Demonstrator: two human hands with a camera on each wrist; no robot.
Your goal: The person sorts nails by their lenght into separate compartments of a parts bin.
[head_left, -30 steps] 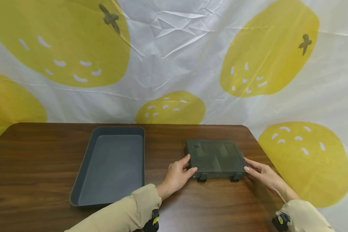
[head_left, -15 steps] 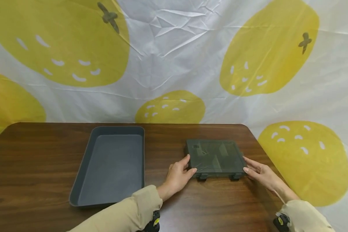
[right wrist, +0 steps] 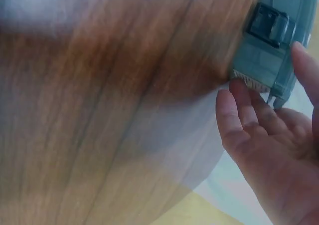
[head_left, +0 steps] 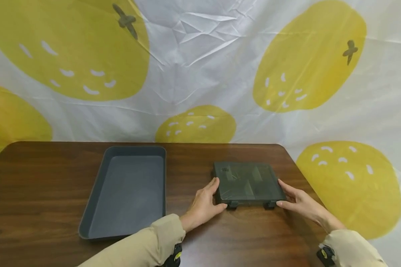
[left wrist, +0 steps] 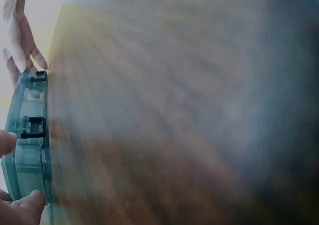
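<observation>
On the table lies a dark green see-through plastic storage box (head_left: 248,181), flat, with its lid down. Shapes like dividers show faintly inside. Two black latches sit on its front edge, the left latch (head_left: 232,205) and the right latch (head_left: 270,204). My left hand (head_left: 202,205) holds the box's left end, thumb by the left latch and fingers along the side. At the right end, my right hand (head_left: 305,207) holds the front corner. In the right wrist view its thumb (right wrist: 304,68) is at the lid's edge and the fingers (right wrist: 239,108) curl by the lower side.
A grey rectangular tray (head_left: 133,193) with a raised rim stands left of the box, near my left sleeve (head_left: 143,243). The brown wooden table (head_left: 194,163) ends at the back against a white cloth (head_left: 200,48) with yellow fruit prints.
Both thumbs have shifted from the box's top corners down toward its front latches. The right hand's fingers have spread a little. The box and tray have stayed in place.
</observation>
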